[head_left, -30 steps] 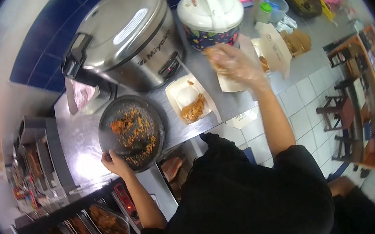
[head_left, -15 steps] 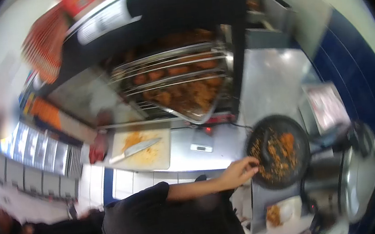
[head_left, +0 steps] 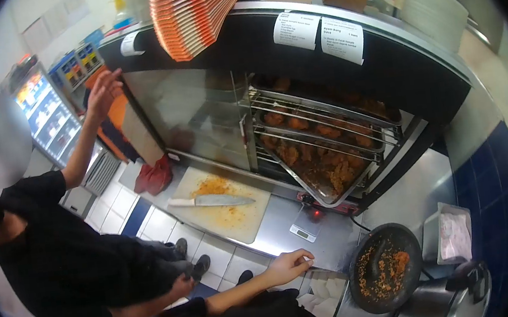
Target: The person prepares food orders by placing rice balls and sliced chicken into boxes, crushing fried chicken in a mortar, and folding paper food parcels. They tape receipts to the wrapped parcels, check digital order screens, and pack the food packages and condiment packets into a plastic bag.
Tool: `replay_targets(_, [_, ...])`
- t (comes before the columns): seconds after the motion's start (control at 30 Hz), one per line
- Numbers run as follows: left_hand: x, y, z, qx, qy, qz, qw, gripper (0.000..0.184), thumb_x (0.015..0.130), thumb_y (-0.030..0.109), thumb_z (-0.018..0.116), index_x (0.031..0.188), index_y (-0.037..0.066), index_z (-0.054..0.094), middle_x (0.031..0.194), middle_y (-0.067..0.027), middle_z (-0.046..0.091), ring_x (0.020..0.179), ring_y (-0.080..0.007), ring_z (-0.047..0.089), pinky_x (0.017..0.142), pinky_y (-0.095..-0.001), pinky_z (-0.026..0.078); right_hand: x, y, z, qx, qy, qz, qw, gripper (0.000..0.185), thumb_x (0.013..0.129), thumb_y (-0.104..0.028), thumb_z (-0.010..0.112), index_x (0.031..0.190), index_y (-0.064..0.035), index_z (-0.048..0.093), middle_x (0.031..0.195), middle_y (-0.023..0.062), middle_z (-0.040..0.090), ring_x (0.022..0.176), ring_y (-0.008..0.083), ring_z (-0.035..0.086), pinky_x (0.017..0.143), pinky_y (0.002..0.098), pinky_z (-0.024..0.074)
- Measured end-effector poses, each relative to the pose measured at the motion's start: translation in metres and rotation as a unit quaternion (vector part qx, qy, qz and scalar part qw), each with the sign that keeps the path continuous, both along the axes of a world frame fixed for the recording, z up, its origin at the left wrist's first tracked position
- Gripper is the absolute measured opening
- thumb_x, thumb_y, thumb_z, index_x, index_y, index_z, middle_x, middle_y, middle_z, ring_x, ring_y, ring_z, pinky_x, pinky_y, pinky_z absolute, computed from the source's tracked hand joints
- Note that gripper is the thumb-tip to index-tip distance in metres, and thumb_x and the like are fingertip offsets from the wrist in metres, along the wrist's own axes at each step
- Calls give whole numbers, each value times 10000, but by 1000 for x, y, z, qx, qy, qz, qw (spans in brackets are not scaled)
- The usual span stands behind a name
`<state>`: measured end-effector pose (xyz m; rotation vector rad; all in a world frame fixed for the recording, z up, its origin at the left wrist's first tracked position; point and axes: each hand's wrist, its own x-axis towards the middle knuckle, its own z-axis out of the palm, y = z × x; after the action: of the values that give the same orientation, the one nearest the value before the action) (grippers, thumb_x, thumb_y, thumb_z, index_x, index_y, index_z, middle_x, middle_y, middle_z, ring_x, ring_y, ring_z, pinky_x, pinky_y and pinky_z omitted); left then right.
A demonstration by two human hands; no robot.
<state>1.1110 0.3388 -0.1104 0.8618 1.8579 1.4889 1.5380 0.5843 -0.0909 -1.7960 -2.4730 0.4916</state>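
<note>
My left hand (head_left: 289, 267) hovers over the front edge of the steel counter, just below a small digital scale (head_left: 303, 232). Its fingers are loosely bent and apart, with nothing in them. To its right lies a dark frying pan (head_left: 368, 298) holding browned crumbs and an orange clump (head_left: 401, 260); a dark utensil appears to rest in it. Left of the scale is a white cutting board (head_left: 255, 229) with orange crumbs. Across the board lies a white-handled knife (head_left: 224, 199). My right hand is out of view.
A glass display warmer (head_left: 378, 40) stands behind the counter, with trays of fried pieces (head_left: 322, 157) on racks. A co-worker (head_left: 66, 258) stands at left, one hand (head_left: 103, 94) raised by the warmer. Right are a metal container (head_left: 454, 236) and a pot (head_left: 430, 307). A red cloth (head_left: 153, 176) lies left.
My view has swung left, bringing the co-worker and their raised hand into sight. My left hand has drawn away from the frying pan's rim and is now nearer the scale.
</note>
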Motion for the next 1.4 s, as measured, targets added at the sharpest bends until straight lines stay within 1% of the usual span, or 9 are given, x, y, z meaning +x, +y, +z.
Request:
replay_targets(0.2, [-23, -48, 5, -18, -19, 34, 999, 282, 972, 263, 668, 1169, 62, 675, 879, -74, 730, 820, -132, 690, 771, -276, 527, -70, -48, 47, 5, 75, -32, 997, 261, 927, -245, 533, 1001, -23, 648, 940, 158, 632, 819, 271, 585, 721, 447, 461])
replay_targets(0.27, [-30, -61, 3, -13, -67, 67, 995, 243, 984, 182, 654, 1167, 23, 665, 865, -47, 715, 851, -109, 668, 799, -272, 520, -82, -63, 57, 5, 91, -41, 995, 269, 928, -257, 528, 1016, -27, 637, 958, 158, 620, 837, 272, 576, 734, 449, 453])
replay_targets(0.67, [-46, -101, 9, -2, -34, 76, 997, 252, 982, 213, 652, 1155, 32, 678, 877, -70, 722, 847, -129, 682, 791, -285, 530, -157, -98, 84, -14, 172, 17, 985, 334, 935, -327, 496, 1107, -50, 566, 1067, 156, 546, 943, 279, 519, 812, 461, 405])
replay_targets(0.93, [-43, -112, -9, 44, -49, 84, 994, 247, 982, 220, 651, 1137, 31, 689, 903, -90, 744, 850, -144, 699, 782, -306, 544, -239, -109, 86, -71, 215, 133, 965, 387, 940, -374, 475, 1168, -65, 518, 1139, 156, 497, 1013, 283, 480, 865, 469, 372])
replay_targets(1.0, [-45, -110, 0, 28, -14, 92, 995, 240, 984, 210, 650, 1133, 25, 683, 902, -81, 745, 830, -132, 691, 776, -301, 543, -256, -110, 85, -81, 222, 157, 959, 401, 941, -386, 470, 1183, -69, 506, 1158, 155, 484, 1031, 284, 471, 878, 471, 364])
replay_targets(1.1, [-49, -109, 9, 18, -42, 111, 993, 238, 983, 221, 651, 1127, 34, 679, 870, -72, 736, 790, -136, 684, 748, -298, 541, -274, -106, 83, -99, 219, 189, 952, 422, 943, -403, 462, 1206, -74, 488, 1185, 155, 466, 1057, 285, 457, 897, 474, 352])
replay_targets(1.17, [-52, -108, 12, 32, -13, 71, 997, 238, 984, 241, 645, 1118, 46, 675, 814, -65, 714, 738, -144, 670, 698, -303, 529, -279, -102, 81, -105, 209, 201, 951, 437, 944, -415, 457, 1221, -78, 477, 1203, 155, 454, 1075, 286, 447, 911, 476, 344])
replay_targets(1.3, [-56, -106, 7, 56, 1, 86, 995, 241, 986, 263, 630, 1108, 60, 674, 759, -61, 682, 689, -148, 643, 650, -316, 505, -286, -95, 81, -110, 188, 218, 951, 466, 946, -438, 446, 1251, -86, 453, 1239, 155, 429, 1110, 288, 428, 937, 481, 328])
replay_targets(1.4, [-58, -112, 16, 26, -9, 60, 998, 238, 996, 266, 631, 1133, 74, 664, 842, -45, 700, 777, -105, 643, 708, -291, 515, -291, -94, 86, -111, 178, 220, 953, 489, 948, -456, 438, 1274, -91, 435, 1266, 154, 410, 1137, 290, 414, 956, 484, 315])
